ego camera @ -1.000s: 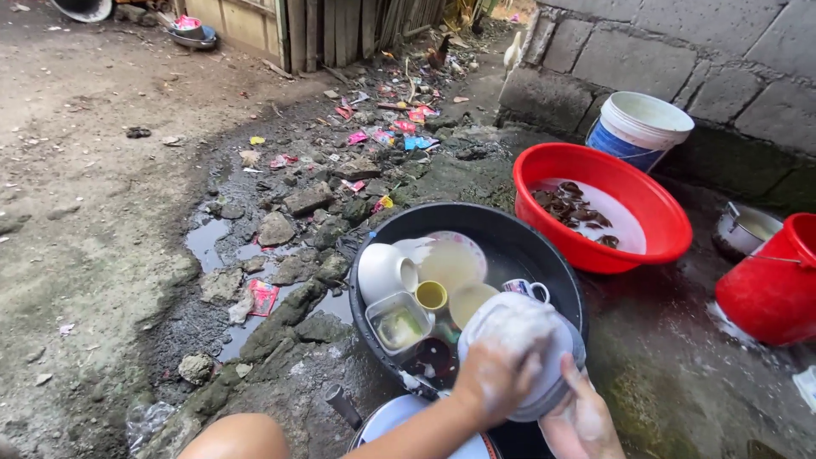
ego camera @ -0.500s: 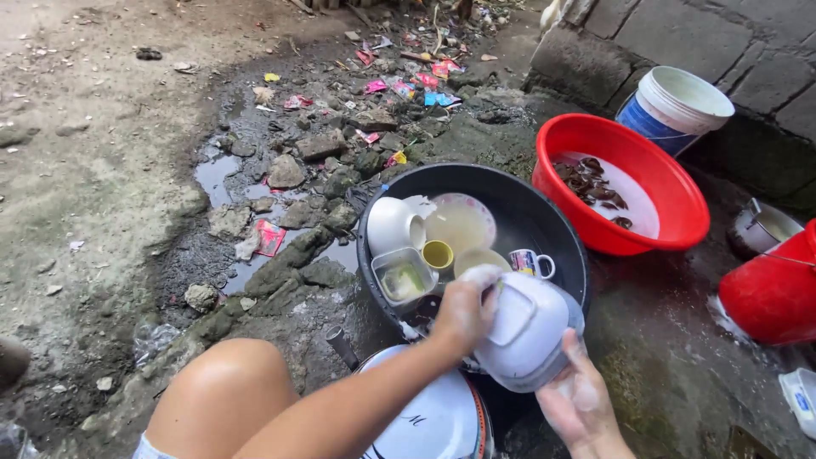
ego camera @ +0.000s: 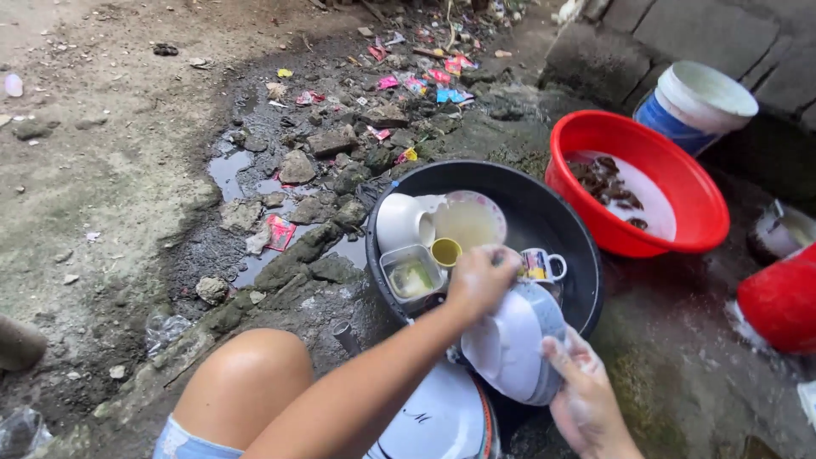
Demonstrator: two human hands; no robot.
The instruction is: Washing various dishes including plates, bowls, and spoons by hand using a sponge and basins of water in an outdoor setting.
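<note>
Left hand (ego camera: 482, 280): soapy, fingers curled down onto the bowl's (ego camera: 510, 344) upper rim.
Right hand (ego camera: 585, 399): cupped under its lower edge, gripping.
Bowl: tilted over black basin (ego camera: 561, 212).

The single head-worn view looks steeply down and forward from close above the black basin (ego camera: 544, 200), which sits centre frame, with wet stony ground left of it and a block wall (ego camera: 680, 34) beyond it at upper right.
</note>
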